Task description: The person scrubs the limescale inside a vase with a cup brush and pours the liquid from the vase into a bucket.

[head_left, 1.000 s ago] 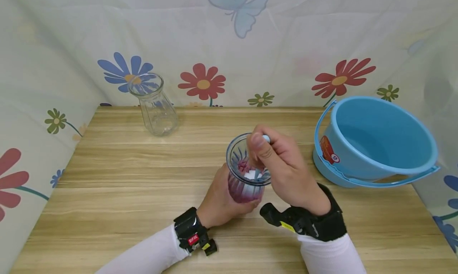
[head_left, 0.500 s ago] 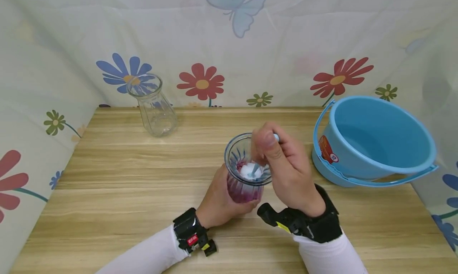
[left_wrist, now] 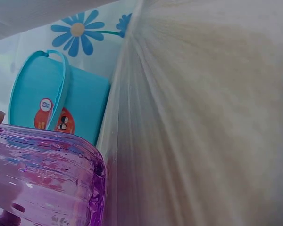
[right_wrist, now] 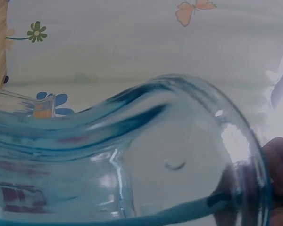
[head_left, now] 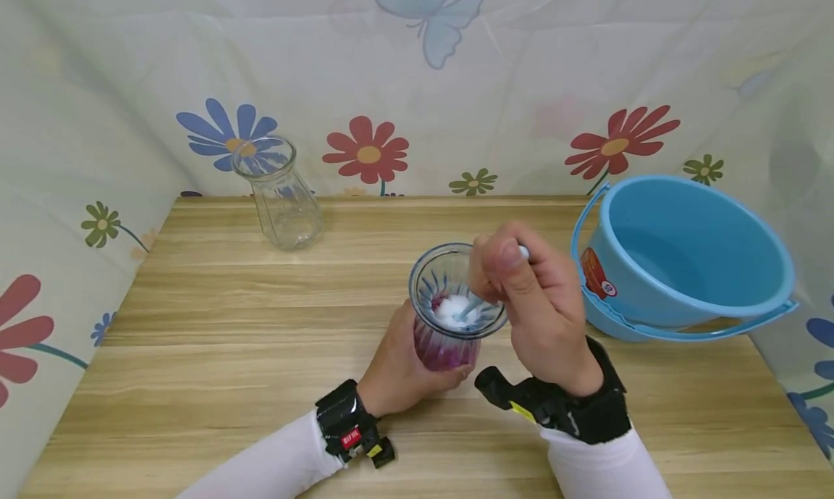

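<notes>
A ribbed glass vase, blue at the rim and purple at the base (head_left: 446, 350), leans slightly in my left hand (head_left: 397, 365), whose fingers and thumb wrap its lower side. Inside it sits the white head of a cup brush (head_left: 452, 311). My right hand (head_left: 537, 307), just over the rim, grips the brush's light-blue handle. In the right wrist view the handle (right_wrist: 179, 213) runs through the flared glass mouth towards my fingers (right_wrist: 279, 165). The left wrist view shows the purple glass base (left_wrist: 47, 174) close up; most of my left hand is hidden there.
A clear glass vase (head_left: 293, 213) stands at the back left of the wooden table (head_left: 215, 325). At the right is a light-blue bucket (head_left: 625, 289) with its handle hanging over the front. A flowered cloth (head_left: 521, 64) hangs behind and along both sides.
My right hand has shifted right with the brush handle, and the white brush head has moved within the vase. My left hand and the vase stay nearly still.
</notes>
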`<state>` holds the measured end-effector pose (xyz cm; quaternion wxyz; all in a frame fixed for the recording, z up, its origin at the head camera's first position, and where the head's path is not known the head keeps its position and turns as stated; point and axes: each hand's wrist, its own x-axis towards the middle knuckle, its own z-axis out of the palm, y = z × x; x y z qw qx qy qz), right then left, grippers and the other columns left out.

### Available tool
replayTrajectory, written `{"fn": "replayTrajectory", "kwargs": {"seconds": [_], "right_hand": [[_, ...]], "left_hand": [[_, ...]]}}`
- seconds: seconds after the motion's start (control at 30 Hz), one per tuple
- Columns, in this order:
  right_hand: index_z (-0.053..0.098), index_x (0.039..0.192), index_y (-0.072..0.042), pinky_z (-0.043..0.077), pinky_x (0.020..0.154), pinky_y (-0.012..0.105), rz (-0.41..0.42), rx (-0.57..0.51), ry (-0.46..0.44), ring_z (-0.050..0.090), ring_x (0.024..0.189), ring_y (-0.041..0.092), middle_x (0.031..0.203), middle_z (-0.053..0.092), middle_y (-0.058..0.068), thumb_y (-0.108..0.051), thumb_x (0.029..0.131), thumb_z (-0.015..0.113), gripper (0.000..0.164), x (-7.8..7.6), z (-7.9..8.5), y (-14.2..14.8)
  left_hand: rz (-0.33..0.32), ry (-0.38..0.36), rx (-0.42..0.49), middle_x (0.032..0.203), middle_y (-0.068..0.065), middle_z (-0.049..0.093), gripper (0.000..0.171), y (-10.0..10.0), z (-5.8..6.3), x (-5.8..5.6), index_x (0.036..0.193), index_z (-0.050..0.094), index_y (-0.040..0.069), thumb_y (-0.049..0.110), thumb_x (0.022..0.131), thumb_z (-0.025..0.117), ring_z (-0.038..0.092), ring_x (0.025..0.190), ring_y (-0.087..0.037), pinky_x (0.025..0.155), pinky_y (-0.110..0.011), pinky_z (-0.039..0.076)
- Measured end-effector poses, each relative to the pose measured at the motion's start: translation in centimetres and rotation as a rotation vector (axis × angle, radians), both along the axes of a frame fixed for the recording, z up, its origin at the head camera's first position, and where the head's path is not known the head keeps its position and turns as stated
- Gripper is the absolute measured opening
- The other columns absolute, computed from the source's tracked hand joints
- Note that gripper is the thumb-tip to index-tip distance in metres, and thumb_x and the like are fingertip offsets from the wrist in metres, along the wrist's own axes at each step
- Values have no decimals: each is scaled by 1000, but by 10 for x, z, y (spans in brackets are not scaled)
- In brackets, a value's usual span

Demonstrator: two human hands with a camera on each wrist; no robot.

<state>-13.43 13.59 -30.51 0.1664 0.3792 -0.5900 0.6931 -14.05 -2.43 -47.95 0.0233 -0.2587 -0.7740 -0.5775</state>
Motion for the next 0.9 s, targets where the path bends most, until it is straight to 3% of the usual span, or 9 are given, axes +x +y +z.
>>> {"fn": "replayTrajectory", "kwargs": {"seconds": [0.2,0.43,0.7,0.9], "right_hand": [[43,79,-1,31,53,30,-50,125,-29,38,59,14,67,36,3,-26,112,42,42,-5,-2,-1],[45,81,-1,34,54,33,-57,213,-67,41,61,15,68,39,3,-25,112,41,39,-6,-4,0],[48,83,-4,37,53,34,1,300,-104,42,61,17,69,41,4,-14,111,42,31,-2,-2,2],[45,82,-4,37,55,34,47,310,-128,41,62,18,69,39,5,-14,112,41,32,-3,-1,4]], "left_hand": [[-9,-2,12,139,7,55,97,1,1,0,148,37,30,31,70,96,57,127,-13,111,-38,49],[-22,-75,21,139,14,53,101,0,2,0,150,36,27,25,69,96,55,128,-9,112,-38,49],[-20,-83,24,139,14,52,101,1,1,0,149,33,38,28,70,96,56,126,-9,109,-37,52],[-26,-79,36,139,13,53,101,1,2,1,149,34,37,28,70,96,57,125,-10,108,-37,52]]}}
